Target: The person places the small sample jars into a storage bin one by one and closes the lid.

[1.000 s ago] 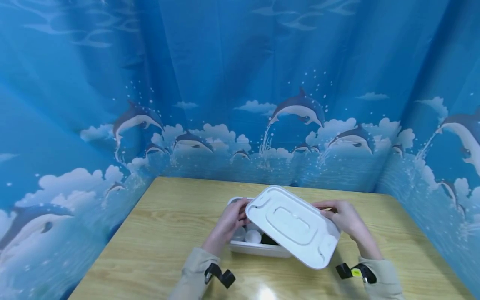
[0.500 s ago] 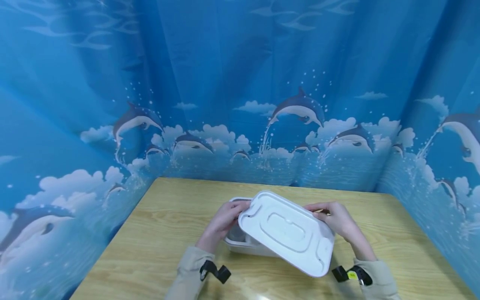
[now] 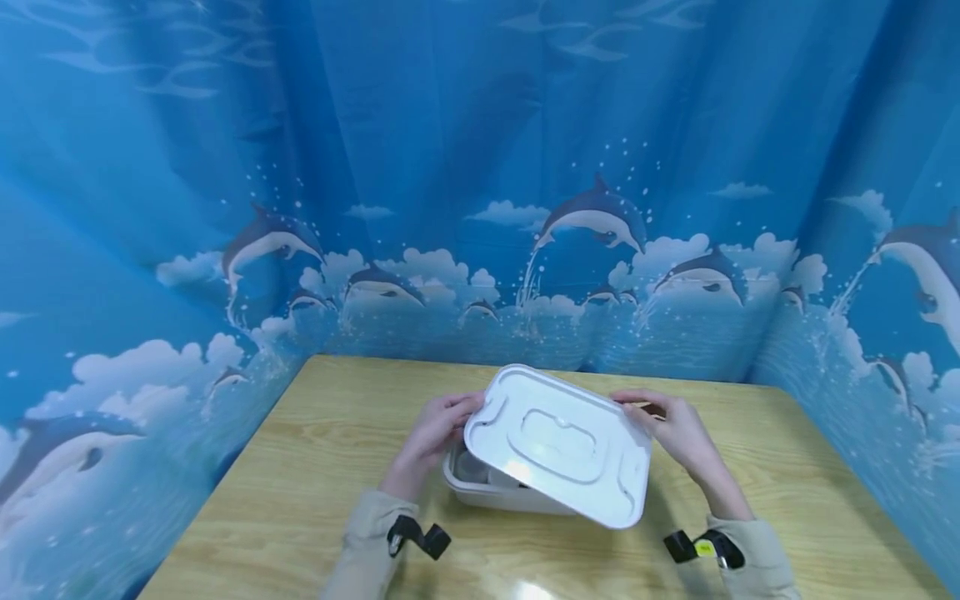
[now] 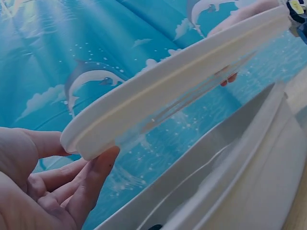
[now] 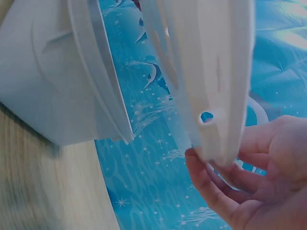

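A white rectangular lid (image 3: 558,446) with rounded corners is held tilted above a white storage box (image 3: 510,498). My left hand (image 3: 435,433) pinches the lid's left end; in the left wrist view its thumb and fingers (image 4: 98,170) grip the lid's rim (image 4: 168,91) from above and below. My right hand (image 3: 675,429) pinches the far right corner, and the right wrist view shows those fingers (image 5: 206,184) under the lid's edge (image 5: 216,96). A gap separates lid and box (image 5: 62,72) there. White and dark contents show at the box's left part; the lid hides the others.
The box stands on a wooden table (image 3: 330,450), toward its far half. A blue curtain (image 3: 465,167) printed with dolphins hangs behind the table and along both sides. Black camera straps (image 3: 416,533) circle both wrists.
Both hands and the lid first shifted left and toward me, then moved further left and slightly up. The lid now lies more over the box. Both hands keep their hold.
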`<state>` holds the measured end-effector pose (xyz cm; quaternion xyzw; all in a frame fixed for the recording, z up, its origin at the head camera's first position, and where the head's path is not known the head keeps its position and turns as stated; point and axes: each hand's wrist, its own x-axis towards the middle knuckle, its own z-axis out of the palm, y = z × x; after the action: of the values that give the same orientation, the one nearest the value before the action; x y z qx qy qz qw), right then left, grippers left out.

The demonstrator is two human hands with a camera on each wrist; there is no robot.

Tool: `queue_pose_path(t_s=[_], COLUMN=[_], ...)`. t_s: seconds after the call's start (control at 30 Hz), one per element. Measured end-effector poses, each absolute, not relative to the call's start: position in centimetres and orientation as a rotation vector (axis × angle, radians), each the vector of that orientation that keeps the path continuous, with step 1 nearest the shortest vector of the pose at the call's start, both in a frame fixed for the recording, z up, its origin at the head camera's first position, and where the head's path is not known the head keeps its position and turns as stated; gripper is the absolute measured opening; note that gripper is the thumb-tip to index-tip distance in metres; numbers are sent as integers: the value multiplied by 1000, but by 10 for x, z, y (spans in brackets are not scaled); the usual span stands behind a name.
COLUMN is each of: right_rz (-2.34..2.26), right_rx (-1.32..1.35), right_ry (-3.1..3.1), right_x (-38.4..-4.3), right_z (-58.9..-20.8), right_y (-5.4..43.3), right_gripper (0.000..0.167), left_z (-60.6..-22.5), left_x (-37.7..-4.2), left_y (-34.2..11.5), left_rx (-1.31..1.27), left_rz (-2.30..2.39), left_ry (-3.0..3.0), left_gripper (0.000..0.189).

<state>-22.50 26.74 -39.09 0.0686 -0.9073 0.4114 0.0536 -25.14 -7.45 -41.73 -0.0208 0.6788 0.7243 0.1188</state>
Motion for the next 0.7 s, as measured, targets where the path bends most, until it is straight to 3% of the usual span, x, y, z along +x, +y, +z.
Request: queue_pose_path(t_s=[0.23, 0.7], right_rz=[1617, 1953], right_rx=[112, 27], right_ry=[-2691, -2589], right_x=[-228, -228], right_z=[-392, -397], right_y=[268, 256], right_gripper=[60, 68], left_z=[-413, -408], left_x=[-256, -256], left_y=[-87, -89], left_rx=[-131, -179], left_rz=[2273, 2335], left_ry=[1952, 1948], left_gripper=[43, 47])
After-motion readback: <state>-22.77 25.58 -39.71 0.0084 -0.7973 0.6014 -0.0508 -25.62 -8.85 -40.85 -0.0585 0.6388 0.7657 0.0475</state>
